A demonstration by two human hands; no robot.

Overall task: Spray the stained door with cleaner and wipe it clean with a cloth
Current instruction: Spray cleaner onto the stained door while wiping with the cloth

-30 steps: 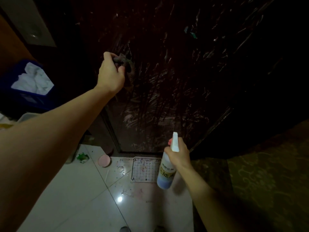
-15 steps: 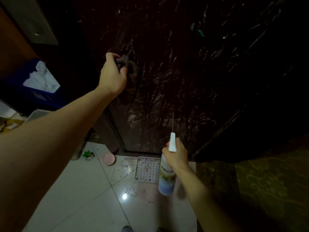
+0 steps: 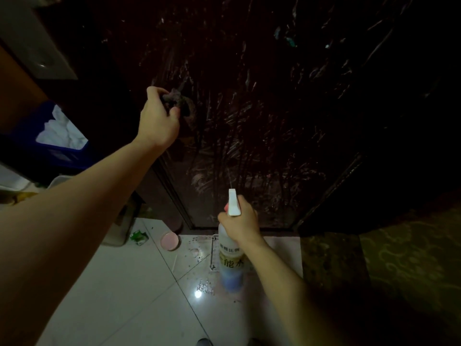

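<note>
Left hand [image 3: 159, 121] at 10 o'clock clutches cloth [image 3: 175, 101] against streaked door [image 3: 262, 108]; right hand [image 3: 240, 222] at 6 grips spray bottle [image 3: 230, 265].

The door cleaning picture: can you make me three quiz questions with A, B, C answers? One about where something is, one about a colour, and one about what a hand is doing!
1. Where is the pink round lid?
A. On the white floor tiles near the foot of the door
B. In the blue bin
C. On top of the spray bottle

2. What colour is the spray bottle nozzle?
A. Red
B. White
C. Black

3. What is the left hand doing?
A. Hanging free
B. Pointing at the floor
C. Gripping a dark cloth against the door

Answers: 1 A, the lid lies on the tiles by the door's bottom edge. 2 B, the nozzle above the right hand is white. 3 C, the fingers curl round the cloth at the smeared door.
</note>
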